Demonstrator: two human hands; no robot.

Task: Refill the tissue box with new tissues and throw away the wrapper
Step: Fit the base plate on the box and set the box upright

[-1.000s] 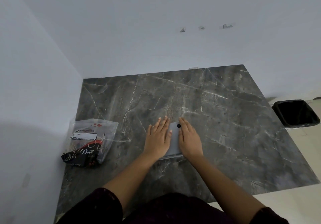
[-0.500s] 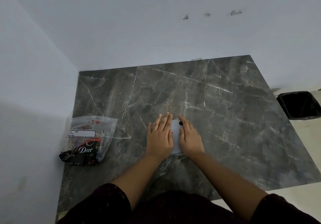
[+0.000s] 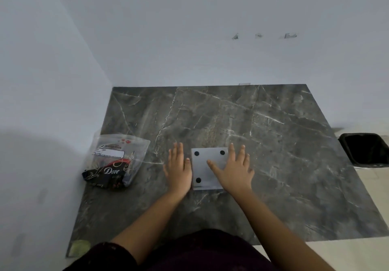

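A flat pale grey square box (image 3: 205, 171) with black round feet at its corners lies in the middle of the dark marble table (image 3: 284, 144). My left hand (image 3: 179, 166) lies flat on the table against the box's left edge, fingers together. My right hand (image 3: 234, 168) rests on the box's right side, fingers spread, thumb across the top face; it covers one corner. A clear plastic bag (image 3: 117, 161) holding a dark "Dove" pack lies to the left by the wall.
A black waste bin (image 3: 364, 148) stands on the floor past the table's right edge. White walls close off the left and far sides. A small green patch (image 3: 81, 246) marks the table's near left corner.
Both hands covered the box side by side; they have now slid apart, left hand off to the left, right hand to the right, uncovering the box's top face.
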